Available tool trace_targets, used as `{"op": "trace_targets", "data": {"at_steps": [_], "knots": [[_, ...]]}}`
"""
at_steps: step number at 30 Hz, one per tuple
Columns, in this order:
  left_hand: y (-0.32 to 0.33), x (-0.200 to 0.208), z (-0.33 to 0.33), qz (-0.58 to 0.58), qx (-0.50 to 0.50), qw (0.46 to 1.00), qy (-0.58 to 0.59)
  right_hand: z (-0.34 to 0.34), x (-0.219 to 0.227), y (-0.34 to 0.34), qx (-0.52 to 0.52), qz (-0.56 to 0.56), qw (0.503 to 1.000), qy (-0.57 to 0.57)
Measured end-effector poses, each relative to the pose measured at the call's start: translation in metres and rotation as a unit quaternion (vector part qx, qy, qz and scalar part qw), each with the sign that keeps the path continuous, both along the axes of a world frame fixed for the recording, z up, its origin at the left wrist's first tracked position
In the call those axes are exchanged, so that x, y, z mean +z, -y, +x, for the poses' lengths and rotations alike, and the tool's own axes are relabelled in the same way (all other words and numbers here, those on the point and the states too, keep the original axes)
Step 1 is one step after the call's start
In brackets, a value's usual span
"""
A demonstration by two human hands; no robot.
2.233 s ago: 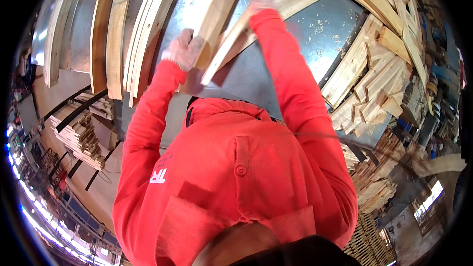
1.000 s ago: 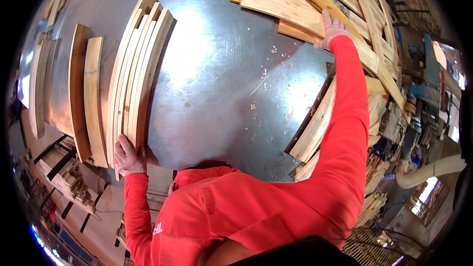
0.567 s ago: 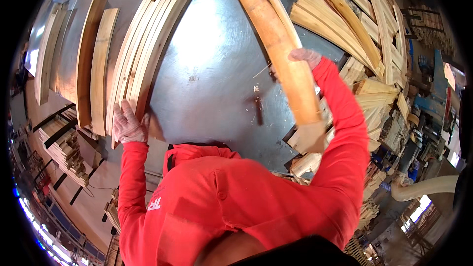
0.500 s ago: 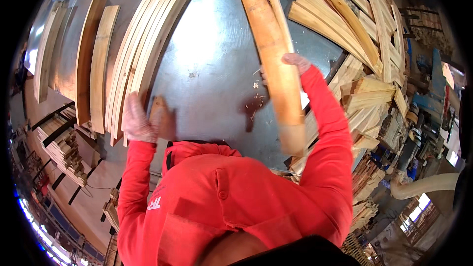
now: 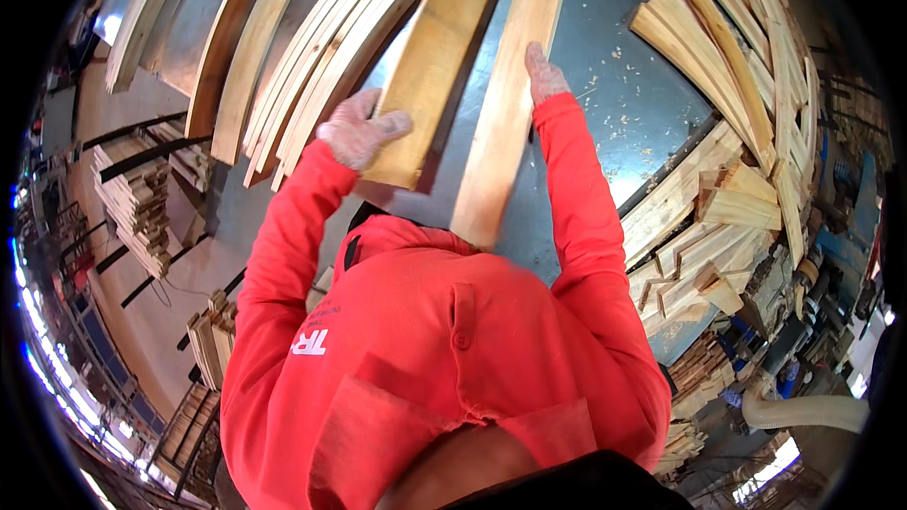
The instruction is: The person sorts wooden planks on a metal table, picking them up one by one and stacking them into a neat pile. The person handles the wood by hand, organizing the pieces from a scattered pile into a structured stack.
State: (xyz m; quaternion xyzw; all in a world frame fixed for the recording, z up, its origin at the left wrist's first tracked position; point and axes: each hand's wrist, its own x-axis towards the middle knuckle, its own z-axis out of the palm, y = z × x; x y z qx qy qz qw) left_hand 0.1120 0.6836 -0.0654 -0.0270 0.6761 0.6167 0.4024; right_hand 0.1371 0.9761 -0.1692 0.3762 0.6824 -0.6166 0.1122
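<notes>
Two long wooden boards lie side by side in front of me, pointing away over the grey metal table. My left hand (image 5: 364, 127), in a pale glove, grips the left edge of the darker, yellowish board (image 5: 436, 57) near its close end, with the thumb on top. On the right edge of the paler board (image 5: 510, 99) is my gloved right hand (image 5: 548, 76); its fingers are partly hidden by the wood. A narrow gap separates the two boards. Just left of the darker board stands a row of light strips (image 5: 335, 47) set close together.
Further left, more single boards (image 5: 269, 47) rest on the metal table (image 5: 605, 57), where sawdust is scattered. A heap of offcuts and planks (image 5: 709, 66) fills the right side. Stacked timber (image 5: 137, 194) lies low at the left. A pale flexible hose (image 5: 803, 411) runs at the lower right.
The two boards, overlapping in my right hand before, are now apart. My left hand has come off the table's near edge and taken the darker one. The whole view has shifted.
</notes>
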Motion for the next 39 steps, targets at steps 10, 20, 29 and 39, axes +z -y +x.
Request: {"op": "trace_targets", "data": {"at_steps": [10, 20, 29, 39], "knots": [[0.119, 0.053, -0.013, -0.052, 0.117, 0.974, -0.186, -0.052, -0.018, 0.100, 0.022, 0.098, 0.995, 0.003], [0.069, 0.045, 0.011, 0.110, 0.159, 0.980, -0.056, -0.033, 0.029, 0.053, -0.162, -0.101, 0.914, -0.359], [0.125, 0.046, -0.089, -0.260, 0.216, 0.846, -0.413, -0.010, 0.128, 0.067, 0.043, 0.028, 0.967, -0.248], [0.220, -0.059, -0.200, -0.542, -0.228, 0.770, -0.246, -0.235, 0.239, 0.072, 0.339, 0.384, 0.743, -0.430]]}}
